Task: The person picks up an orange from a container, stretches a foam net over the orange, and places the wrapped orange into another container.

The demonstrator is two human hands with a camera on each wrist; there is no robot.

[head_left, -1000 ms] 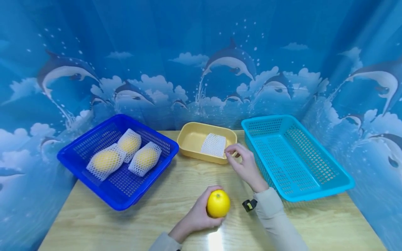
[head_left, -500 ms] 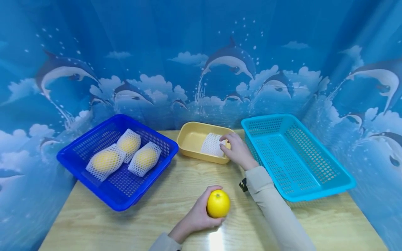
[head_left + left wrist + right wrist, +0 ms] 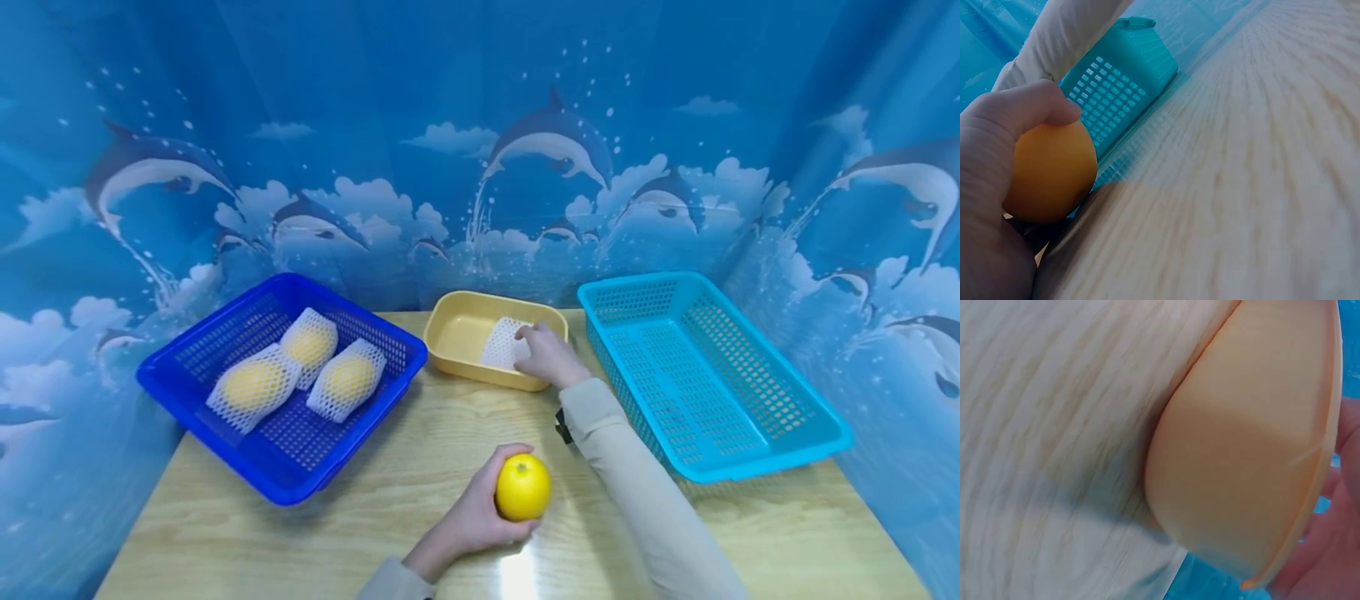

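An orange (image 3: 522,487) is gripped by my left hand (image 3: 480,508) over the front of the table, fingers and thumb curled round its side. The left wrist view shows the same orange (image 3: 1054,172) low over the wood. My right hand (image 3: 551,357) reaches over the near right rim of a yellow tray (image 3: 457,329), its fingers bent down at a white foam fruit net (image 3: 498,343) that lies flat inside. The thumb and index finger stand apart there; the hand covers the net's right part. In the right wrist view, the tray's wall (image 3: 1229,456) hides most of the fingers.
At left, a dark blue basket (image 3: 300,487) holds 3 yellow fruits in foam nets (image 3: 255,385). A turquoise basket (image 3: 675,375) stands at right, close to my right forearm. A dolphin-print curtain (image 3: 420,108) hangs behind the wooden table (image 3: 300,550).
My right hand has moved left and farther in over the yellow tray, from its right rim to the foam net. The left hand and the orange have stayed in place.
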